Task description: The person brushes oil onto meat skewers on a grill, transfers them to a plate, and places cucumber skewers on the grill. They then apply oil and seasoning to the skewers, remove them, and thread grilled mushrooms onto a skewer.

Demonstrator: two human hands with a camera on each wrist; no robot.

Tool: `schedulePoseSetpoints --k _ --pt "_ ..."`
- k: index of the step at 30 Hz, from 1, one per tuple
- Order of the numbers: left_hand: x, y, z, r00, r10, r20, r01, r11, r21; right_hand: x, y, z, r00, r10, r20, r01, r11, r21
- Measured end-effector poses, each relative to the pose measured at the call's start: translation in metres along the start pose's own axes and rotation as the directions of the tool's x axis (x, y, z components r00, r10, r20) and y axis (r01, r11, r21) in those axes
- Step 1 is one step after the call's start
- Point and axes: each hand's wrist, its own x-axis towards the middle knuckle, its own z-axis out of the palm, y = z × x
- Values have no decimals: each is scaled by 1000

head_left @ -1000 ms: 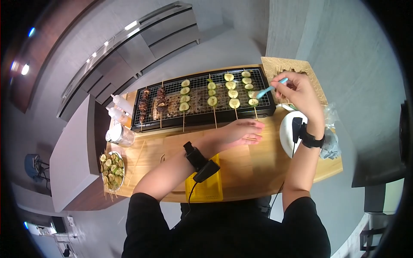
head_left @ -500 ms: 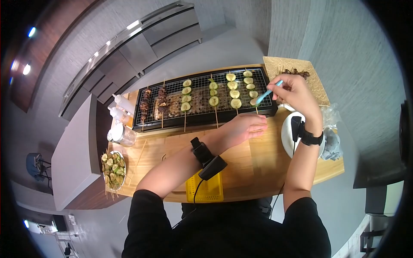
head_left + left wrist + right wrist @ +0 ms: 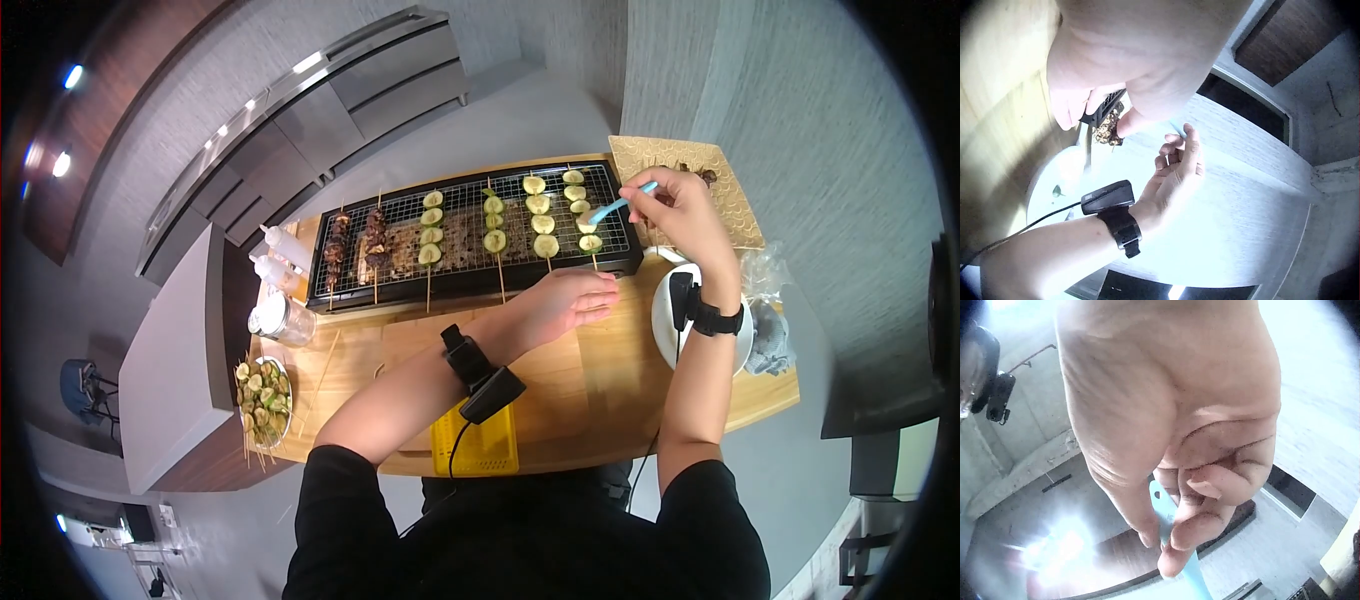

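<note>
Blue brush (image 3: 610,210) pinched between thumb and fingers of the right hand (image 3: 686,218), its head at the rightmost zucchini skewer (image 3: 585,222) on the grill (image 3: 470,290), left hand (image 3: 566,305) held open, fingers together, near the grill's front edge

- Left forearm (image 3: 400,398): one, bare, slanting forward and rightward.
- Left hand (image 3: 560,308): one, fingers extended, lying loosely together.
- Right forearm (image 3: 697,390): one, bare, reaching forward, more nearly upright in head view.
- Right hand (image 3: 688,222): one, angled leftward from the wrist, thumb and fingertips pinching, other fingers curled.
</note>
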Motion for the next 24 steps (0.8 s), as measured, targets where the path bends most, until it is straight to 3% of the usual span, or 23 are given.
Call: schedulePoseSetpoints --k 5,8,11,14,17,20,24 --pt "-3 4 4 1000 -13 -17 13 999 36 4 11 2 1000 -16 15 16 1000 -10" --pt "-6 5 3 1000 -8 17 7 999 42 4 7 1 997 -43 -71 44 999 13" --pt "-6 6 2 1000 -13 17 13 999 42 9 17 2 1000 -4 8 4 999 -53" --pt "-6 6 3 1000 -17 9 17 998 56 11 23 8 986 -83 -143 88 996 27" --pt "-4 6 2 1000 -17 13 16 998 67 14 23 13 979 -120 -165 124 992 11" --pt "-4 5 2 1000 -20 3 20 997 76 14 18 15 988 -69 -135 55 993 -106" --pt "-3 6 2 1000 -19 1 19 997 70 19 26 22 977 -79 -199 74 997 -30"
